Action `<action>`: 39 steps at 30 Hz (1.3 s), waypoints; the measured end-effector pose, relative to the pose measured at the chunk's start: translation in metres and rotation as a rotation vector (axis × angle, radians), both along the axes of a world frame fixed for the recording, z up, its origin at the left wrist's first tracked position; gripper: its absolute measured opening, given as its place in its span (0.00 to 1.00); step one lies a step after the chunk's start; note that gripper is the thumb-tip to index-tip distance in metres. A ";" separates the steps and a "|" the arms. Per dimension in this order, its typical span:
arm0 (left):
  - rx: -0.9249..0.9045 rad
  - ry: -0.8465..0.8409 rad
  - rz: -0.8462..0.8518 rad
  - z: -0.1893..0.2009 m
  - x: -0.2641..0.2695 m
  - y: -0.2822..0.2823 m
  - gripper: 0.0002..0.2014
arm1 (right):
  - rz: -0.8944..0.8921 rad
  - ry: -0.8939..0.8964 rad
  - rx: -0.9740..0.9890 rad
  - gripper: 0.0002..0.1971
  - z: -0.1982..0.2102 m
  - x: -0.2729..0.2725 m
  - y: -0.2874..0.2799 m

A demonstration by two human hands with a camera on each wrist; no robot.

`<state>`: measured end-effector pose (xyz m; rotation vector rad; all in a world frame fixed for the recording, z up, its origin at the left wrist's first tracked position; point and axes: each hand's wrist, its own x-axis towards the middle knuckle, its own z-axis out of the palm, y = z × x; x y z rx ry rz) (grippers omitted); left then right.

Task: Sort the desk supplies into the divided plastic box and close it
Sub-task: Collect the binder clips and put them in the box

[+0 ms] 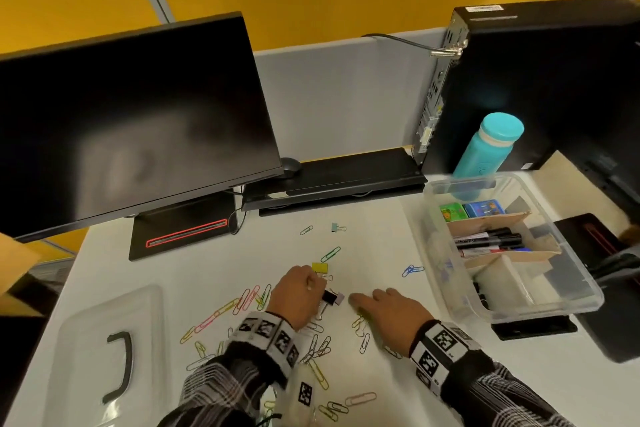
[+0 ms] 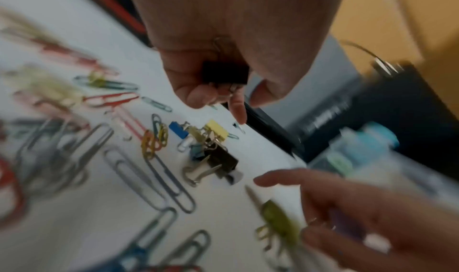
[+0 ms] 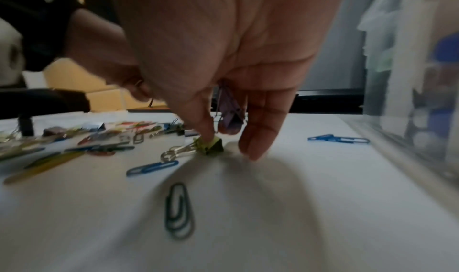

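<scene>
left hand [image 2: 223, 46] curled round black binder clip [image 2: 224, 73]. right hand [image 3: 223, 60] keeps purple clip [image 3: 229, 113] tucked in fingers, thumb tip pressing green clip [image 3: 211, 145] on desk. open box [image 1: 540, 305] right of right hand; loose paper clips [image 1: 242, 302] around both hands.

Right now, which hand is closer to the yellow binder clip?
Left. The left hand sits right beside the yellow binder clip, its fingers almost touching it. The right hand is farther away, nearer the person.

Office cubicle: monitor [image 1: 131, 114], computer tower [image 1: 540, 87], partition [image 1: 339, 94].
</scene>
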<state>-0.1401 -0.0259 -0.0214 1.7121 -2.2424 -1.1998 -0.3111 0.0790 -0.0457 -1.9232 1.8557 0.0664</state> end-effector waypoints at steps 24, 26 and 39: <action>0.837 1.009 0.633 0.014 0.024 0.002 0.07 | -0.967 -1.795 0.289 0.07 0.033 -0.017 0.013; 0.878 1.064 0.689 0.010 0.031 0.000 0.07 | -1.002 -1.557 0.257 0.13 0.030 -0.010 0.001; -0.076 -0.278 -0.094 -0.002 -0.010 -0.046 0.22 | -0.426 -0.075 0.196 0.24 -0.006 0.065 -0.051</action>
